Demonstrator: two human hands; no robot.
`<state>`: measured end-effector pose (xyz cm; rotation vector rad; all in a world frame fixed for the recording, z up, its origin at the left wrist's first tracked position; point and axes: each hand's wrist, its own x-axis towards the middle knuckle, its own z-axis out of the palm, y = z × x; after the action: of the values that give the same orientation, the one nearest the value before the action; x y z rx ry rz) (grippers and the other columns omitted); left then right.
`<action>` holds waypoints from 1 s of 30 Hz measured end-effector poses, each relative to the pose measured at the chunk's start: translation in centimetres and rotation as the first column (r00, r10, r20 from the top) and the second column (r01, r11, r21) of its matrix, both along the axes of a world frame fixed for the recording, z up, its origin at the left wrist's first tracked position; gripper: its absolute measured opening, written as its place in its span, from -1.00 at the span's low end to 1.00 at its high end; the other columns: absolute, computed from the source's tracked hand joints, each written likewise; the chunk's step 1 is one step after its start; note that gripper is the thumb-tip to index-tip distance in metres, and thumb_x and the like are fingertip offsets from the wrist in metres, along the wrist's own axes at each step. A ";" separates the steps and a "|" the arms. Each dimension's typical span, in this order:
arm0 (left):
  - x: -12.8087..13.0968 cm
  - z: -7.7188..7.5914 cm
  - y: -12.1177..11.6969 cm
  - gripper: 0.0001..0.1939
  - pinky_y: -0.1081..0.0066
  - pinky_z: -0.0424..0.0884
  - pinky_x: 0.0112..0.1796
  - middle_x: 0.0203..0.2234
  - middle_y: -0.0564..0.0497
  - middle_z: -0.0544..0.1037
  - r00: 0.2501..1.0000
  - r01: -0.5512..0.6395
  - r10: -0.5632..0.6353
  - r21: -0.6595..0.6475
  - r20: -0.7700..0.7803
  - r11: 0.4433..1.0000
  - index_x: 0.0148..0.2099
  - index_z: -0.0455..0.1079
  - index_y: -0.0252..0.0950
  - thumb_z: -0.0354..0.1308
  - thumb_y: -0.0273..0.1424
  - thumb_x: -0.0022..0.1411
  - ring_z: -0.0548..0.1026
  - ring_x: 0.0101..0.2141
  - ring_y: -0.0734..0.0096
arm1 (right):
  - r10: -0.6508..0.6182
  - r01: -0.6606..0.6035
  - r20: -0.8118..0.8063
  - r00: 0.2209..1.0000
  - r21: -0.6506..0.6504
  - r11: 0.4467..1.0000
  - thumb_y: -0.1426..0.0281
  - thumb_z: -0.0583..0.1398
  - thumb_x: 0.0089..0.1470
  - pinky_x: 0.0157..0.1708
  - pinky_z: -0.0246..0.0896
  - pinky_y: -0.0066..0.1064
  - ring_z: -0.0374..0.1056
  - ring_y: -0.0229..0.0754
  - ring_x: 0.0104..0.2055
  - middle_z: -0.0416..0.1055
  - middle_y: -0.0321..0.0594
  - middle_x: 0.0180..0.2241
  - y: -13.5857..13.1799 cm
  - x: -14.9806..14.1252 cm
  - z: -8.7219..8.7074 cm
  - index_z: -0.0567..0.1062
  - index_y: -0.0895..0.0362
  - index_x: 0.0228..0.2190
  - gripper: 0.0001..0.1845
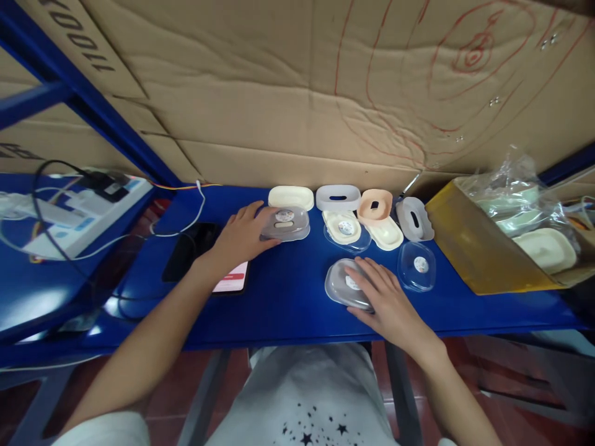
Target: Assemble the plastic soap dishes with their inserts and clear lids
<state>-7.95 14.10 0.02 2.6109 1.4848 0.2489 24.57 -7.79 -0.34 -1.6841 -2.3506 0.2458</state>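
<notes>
My left hand (246, 232) grips the left end of a small grey plastic box with a clear lid (295, 226), its thumb at the near side and fingers at the far side. A round sticker and a slot show on that box. Over the right side of a second grey box with a clear lid (339, 282), my right hand (383, 297) is curled, fingers on top and thumb at the near edge. Just beyond the left box lies a cream tray (290, 197). A loose clear lid with a round sticker (417, 266) rests to the right of my right hand.
Toward the back sit slotted grey shells (338, 198) (415, 218), a peach shell (375, 205) and cream trays (388, 234). A yellow-brown carton (465, 248) holds wrapped parts at right. A phone (232, 279), cables and a power strip (93, 217) are at left.
</notes>
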 end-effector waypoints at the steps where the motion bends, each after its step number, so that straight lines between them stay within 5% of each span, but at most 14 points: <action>1: -0.2 0.2 0.3 -0.23 -0.29 0.35 0.24 0.46 -0.29 0.21 1.000 0.001 0.000 0.014 -0.023 1.000 0.47 0.22 -0.08 0.36 -0.16 0.30 0.28 0.38 -0.40 | -0.014 0.014 -0.003 1.000 0.011 1.000 0.21 0.24 0.39 0.43 0.16 0.35 0.01 0.25 0.57 0.04 -0.10 0.56 -0.2 0.4 0.0 -0.06 -0.24 0.54 -0.11; 7: -1.7 0.6 2.0 -0.22 -0.32 0.28 0.28 0.53 -0.23 0.10 0.993 0.109 -0.109 -0.006 -0.047 0.994 0.49 0.16 -0.04 0.31 -0.24 0.29 0.20 0.43 -0.33 | -0.006 0.006 -0.010 1.000 0.019 1.000 0.16 0.24 0.40 0.35 0.25 0.37 0.10 0.30 0.53 0.11 -0.03 0.52 -0.4 -0.2 0.0 -0.04 -0.24 0.54 -0.12; 13: -0.8 0.6 2.7 -0.16 -0.09 0.36 0.25 0.37 -0.22 0.35 0.951 0.303 -0.290 -0.154 0.104 0.940 0.40 0.22 -0.16 0.42 -0.22 0.12 0.37 0.34 -0.15 | 0.105 -0.105 -0.021 0.994 -0.029 0.994 0.22 0.26 0.36 0.40 0.19 0.33 0.03 0.26 0.56 0.06 0.00 0.54 1.8 -2.1 0.7 0.10 -0.13 0.49 -0.20; 19: 0.3 1.8 3.3 -0.15 0.03 0.42 0.20 0.26 -0.16 0.46 0.938 0.340 -0.314 -0.206 0.150 0.918 0.32 0.28 -0.16 0.50 -0.16 0.04 0.43 0.26 -0.11 | 0.090 -0.091 -0.030 0.995 -0.038 0.995 0.22 0.27 0.32 0.35 0.24 0.36 0.11 0.29 0.52 0.08 -0.03 0.54 3.4 -2.0 0.7 0.13 -0.17 0.47 -0.20; 26: -6.2 3.5 6.5 -0.23 0.03 0.32 0.28 0.28 -0.12 0.39 0.973 0.067 -0.066 0.003 0.221 0.998 0.37 0.20 -0.26 0.36 -0.04 0.29 0.39 0.25 -0.09 | 0.060 -0.061 -0.034 0.998 -0.007 0.998 0.17 0.27 0.33 0.30 0.29 0.34 0.16 0.32 0.48 0.13 -0.02 0.51 3.4 -2.5 -0.3 0.14 -0.17 0.46 -0.21; 30: -9.4 2.7 8.8 -0.06 -0.04 0.24 0.32 0.22 -0.20 0.40 0.974 -0.144 0.149 -0.042 0.169 0.989 0.34 0.16 -0.34 0.52 -0.06 0.12 0.31 0.28 -0.19 | 0.054 -0.053 -0.030 0.998 0.012 0.998 0.20 0.31 0.28 0.29 0.28 0.32 0.19 0.32 0.45 0.16 0.00 0.49 4.2 -3.4 -0.8 0.17 -0.09 0.45 -0.18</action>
<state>-17.37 22.92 2.68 2.3904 1.6078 0.4511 21.21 -3.57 -1.13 -1.6025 -2.3728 0.2661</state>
